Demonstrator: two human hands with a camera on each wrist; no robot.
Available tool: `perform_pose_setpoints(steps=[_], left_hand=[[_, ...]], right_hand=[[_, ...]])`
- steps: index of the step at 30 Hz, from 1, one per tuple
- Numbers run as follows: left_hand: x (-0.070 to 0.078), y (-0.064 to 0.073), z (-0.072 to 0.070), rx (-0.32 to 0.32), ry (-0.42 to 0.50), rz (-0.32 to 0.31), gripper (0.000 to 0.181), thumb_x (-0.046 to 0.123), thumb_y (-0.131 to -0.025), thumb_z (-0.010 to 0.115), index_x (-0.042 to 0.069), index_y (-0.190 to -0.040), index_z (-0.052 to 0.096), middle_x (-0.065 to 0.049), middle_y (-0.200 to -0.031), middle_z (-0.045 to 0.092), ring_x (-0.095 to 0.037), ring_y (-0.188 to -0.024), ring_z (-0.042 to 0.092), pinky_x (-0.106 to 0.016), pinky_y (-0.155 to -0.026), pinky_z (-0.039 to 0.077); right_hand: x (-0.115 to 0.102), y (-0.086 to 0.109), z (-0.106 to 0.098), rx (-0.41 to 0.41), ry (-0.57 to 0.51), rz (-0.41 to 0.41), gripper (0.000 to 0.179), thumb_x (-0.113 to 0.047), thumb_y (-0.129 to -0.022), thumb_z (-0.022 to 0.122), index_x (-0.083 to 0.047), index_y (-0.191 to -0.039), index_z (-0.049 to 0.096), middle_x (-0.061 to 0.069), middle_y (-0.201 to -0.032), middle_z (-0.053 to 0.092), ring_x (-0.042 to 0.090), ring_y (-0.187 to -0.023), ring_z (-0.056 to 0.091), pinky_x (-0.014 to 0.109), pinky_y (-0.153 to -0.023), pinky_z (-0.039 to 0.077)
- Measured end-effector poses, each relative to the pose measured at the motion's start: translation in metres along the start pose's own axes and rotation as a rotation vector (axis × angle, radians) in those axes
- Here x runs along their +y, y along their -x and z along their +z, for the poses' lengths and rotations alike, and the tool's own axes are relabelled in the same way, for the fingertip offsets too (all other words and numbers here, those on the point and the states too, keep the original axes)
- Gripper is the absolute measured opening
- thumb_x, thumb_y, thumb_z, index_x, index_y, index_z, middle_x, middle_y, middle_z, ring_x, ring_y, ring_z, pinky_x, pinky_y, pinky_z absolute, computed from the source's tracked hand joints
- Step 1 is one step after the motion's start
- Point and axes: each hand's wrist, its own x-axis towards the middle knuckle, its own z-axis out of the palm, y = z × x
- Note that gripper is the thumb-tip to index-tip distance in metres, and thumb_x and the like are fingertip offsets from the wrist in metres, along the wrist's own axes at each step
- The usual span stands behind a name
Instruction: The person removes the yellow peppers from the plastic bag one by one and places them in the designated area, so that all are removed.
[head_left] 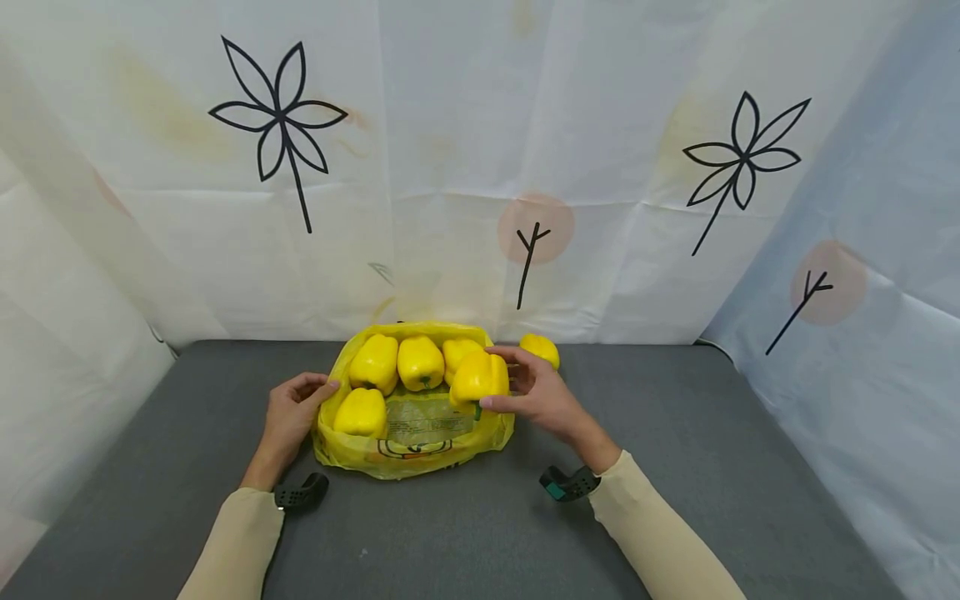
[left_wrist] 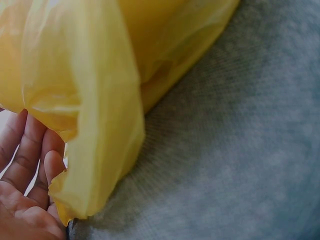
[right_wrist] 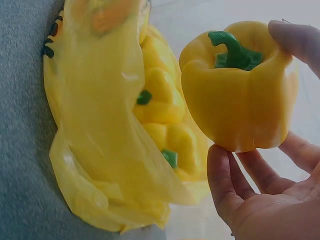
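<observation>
Near the far edge of the worktop (head_left: 450, 542), the right hand (head_left: 542, 395) pinches a pepper (head_left: 478, 377) I judge light, firm, slick, best held round its sides; the left hand (head_left: 292, 412) grips the bag (head_left: 423, 463).

Place: curtained booth; type of surrounding room cannot be told. Backdrop (head_left: 450, 167), pale creased cloth, black line flowers (head_left: 280, 115) and twigs (head_left: 530, 252) on pink discs (head_left: 551, 217), upper frame. Pale left panel (head_left: 60, 350) and right panel (head_left: 892, 367), at frame's edges. Bench (head_left: 450, 533), grey-topped, lower half.
</observation>
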Motion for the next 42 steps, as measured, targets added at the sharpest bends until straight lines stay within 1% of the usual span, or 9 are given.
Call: perform_pose_setpoints(steps=[5,9,12,16,22,28,32,36,42], left_hand=[[-0.001,-0.001,0.0,-0.003,0.004,-0.005,0.038,0.024,-0.097,0.072,-0.009,-0.116,0.066,0.01,-0.089,0.066,-0.007,-0.081,0.061,-0.018,-0.071,0.052],[-0.003,-0.002,0.0,-0.005,0.001,-0.006,0.037,0.024,-0.098,0.072,-0.008,-0.116,0.066,0.009,-0.089,0.066,-0.007,-0.081,0.061,-0.018,-0.071,0.052],[-0.004,-0.003,0.0,-0.005,0.002,-0.007,0.037,0.024,-0.097,0.072,-0.008,-0.116,0.066,0.008,-0.089,0.066,-0.007,-0.081,0.06,-0.018,-0.071,0.052],[-0.003,-0.003,0.0,-0.007,0.004,-0.004,0.037,0.024,-0.097,0.072,-0.008,-0.116,0.066,0.008,-0.09,0.066,-0.008,-0.081,0.06,-0.018,-0.071,0.052],[0.0,-0.002,0.001,-0.007,0.0,0.01,0.039,0.025,-0.098,0.072,-0.009,-0.116,0.066,0.008,-0.09,0.066,-0.008,-0.082,0.06,-0.018,-0.072,0.052],[0.0,-0.002,0.001,-0.004,-0.009,0.003,0.04,0.026,-0.098,0.071,-0.009,-0.114,0.065,0.007,-0.09,0.066,-0.008,-0.081,0.06,-0.018,-0.071,0.052],[-0.001,-0.002,0.001,-0.002,-0.01,0.014,0.039,0.025,-0.098,0.071,-0.01,-0.114,0.065,0.008,-0.089,0.066,-0.008,-0.081,0.06,-0.018,-0.071,0.052],[-0.002,-0.002,0.0,0.001,-0.012,0.028,0.038,0.025,-0.098,0.071,-0.01,-0.113,0.065,0.009,-0.089,0.066,-0.008,-0.08,0.06,-0.018,-0.071,0.052],[-0.003,-0.001,0.0,0.004,-0.015,0.027,0.039,0.025,-0.098,0.071,-0.01,-0.113,0.066,0.009,-0.089,0.066,-0.008,-0.08,0.06,-0.018,-0.07,0.052]], right_hand=[[-0.001,0.002,-0.009,0.042,0.008,-0.003,0.07,-0.013,-0.087,0.082,-0.008,-0.148,0.048,0.014,-0.145,0.047,0.034,-0.119,0.058,0.04,-0.096,0.053],[-0.002,0.004,-0.016,0.066,-0.004,0.002,0.07,-0.011,-0.088,0.081,-0.008,-0.149,0.048,0.014,-0.145,0.047,0.034,-0.116,0.06,0.038,-0.089,0.056],[-0.001,0.006,-0.022,0.085,-0.005,0.0,0.07,-0.008,-0.088,0.08,-0.007,-0.15,0.047,0.016,-0.146,0.047,0.034,-0.115,0.06,0.036,-0.087,0.057],[-0.001,0.009,-0.03,0.115,0.024,-0.01,0.071,-0.008,-0.088,0.079,-0.003,-0.15,0.045,0.018,-0.145,0.048,0.033,-0.114,0.061,0.034,-0.087,0.056],[-0.002,0.014,-0.042,0.145,0.053,0.005,0.069,-0.007,-0.089,0.079,-0.005,-0.15,0.046,0.019,-0.141,0.05,0.033,-0.112,0.061,0.034,-0.087,0.056],[-0.003,0.02,-0.055,0.172,0.079,0.014,0.07,-0.007,-0.09,0.077,-0.003,-0.151,0.044,0.021,-0.138,0.051,0.029,-0.11,0.061,0.032,-0.086,0.056],[-0.004,0.023,-0.061,0.184,0.101,0.02,0.07,-0.007,-0.09,0.077,-0.002,-0.151,0.043,0.02,-0.138,0.051,0.027,-0.109,0.061,0.031,-0.086,0.056],[-0.006,0.027,-0.068,0.196,0.121,0.037,0.07,-0.007,-0.09,0.077,-0.003,-0.151,0.043,0.02,-0.139,0.05,0.027,-0.11,0.061,0.03,-0.088,0.055],[-0.008,0.032,-0.08,0.207,0.172,0.063,0.069,-0.008,-0.091,0.077,-0.005,-0.151,0.043,0.019,-0.141,0.049,0.033,-0.114,0.058,0.029,-0.088,0.054]])
